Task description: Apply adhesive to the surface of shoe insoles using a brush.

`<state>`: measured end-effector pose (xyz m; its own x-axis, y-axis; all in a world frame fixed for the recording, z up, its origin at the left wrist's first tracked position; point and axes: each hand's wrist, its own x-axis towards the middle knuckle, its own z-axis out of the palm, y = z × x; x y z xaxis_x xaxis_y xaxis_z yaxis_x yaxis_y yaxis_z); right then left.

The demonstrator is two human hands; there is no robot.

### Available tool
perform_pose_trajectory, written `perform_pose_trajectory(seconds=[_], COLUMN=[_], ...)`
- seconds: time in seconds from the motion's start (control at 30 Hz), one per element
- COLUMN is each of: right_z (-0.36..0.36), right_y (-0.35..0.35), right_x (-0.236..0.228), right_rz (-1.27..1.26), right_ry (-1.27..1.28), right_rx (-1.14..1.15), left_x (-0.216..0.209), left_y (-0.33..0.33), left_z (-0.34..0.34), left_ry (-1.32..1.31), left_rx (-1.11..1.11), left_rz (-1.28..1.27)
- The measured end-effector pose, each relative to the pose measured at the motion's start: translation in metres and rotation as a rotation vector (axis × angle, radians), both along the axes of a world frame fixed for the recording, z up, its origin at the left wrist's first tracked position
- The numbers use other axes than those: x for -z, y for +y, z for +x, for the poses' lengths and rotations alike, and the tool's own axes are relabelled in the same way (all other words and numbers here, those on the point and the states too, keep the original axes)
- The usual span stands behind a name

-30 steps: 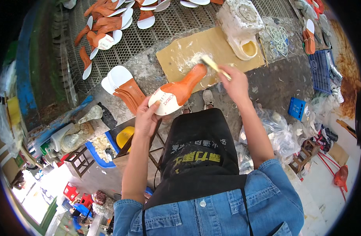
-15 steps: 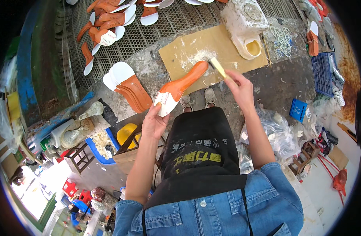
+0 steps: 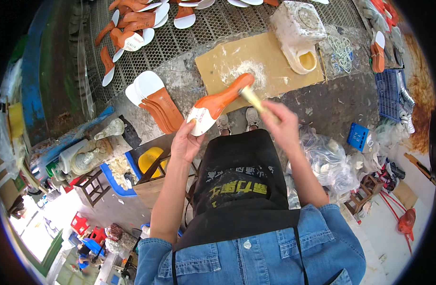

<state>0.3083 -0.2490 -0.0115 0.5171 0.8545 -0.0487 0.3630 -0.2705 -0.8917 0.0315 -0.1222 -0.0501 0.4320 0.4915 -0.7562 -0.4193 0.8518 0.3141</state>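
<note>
My left hand (image 3: 186, 141) pinches an insole (image 3: 218, 103) by its white wide end, thumb on top. The insole's orange, glossy part points away to the upper right. A brush (image 3: 254, 100) with a pale handle is in the closed fingers of my right hand (image 3: 280, 124). Its bristles lie at the right edge of the insole's narrow end, apparently touching it. Left of the held insole, a fanned stack of orange-and-white insoles (image 3: 162, 105) rests on the bench. Beneath the narrow end is a brown board (image 3: 215, 64) smeared with whitish residue.
A crusted white container (image 3: 298, 28) with a yellowish opening stands on the board's right part. Many insoles (image 3: 139, 21) lie on a mesh rack (image 3: 156, 52) at the far left. A tangle of string (image 3: 340, 54), a blue crate (image 3: 389, 95) and plastic bags (image 3: 322, 154) are to the right.
The brush has moved from beyond the insole's tip to its right edge, nearer to me, as my right hand came down and left. My left hand keeps its hold.
</note>
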Motion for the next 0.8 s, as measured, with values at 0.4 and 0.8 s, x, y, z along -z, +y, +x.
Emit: perform_pose_trajectory(seconds=[0.4,0.8], right_z=[-0.008,0.05], right_y=[0.003,0.001], right_x=[0.001,0.021], right_rz=[-0.073,-0.106], right_ry=[-0.131,-0.211], right_rx=[-0.066,0.148], left_x=[0.005,-0.075], left_y=[0.002,0.057], left_z=[0.003,0.022], left_ry=[0.05,0.217], left_rx=[-0.019,0.439], left_rz=[-0.048,0.339])
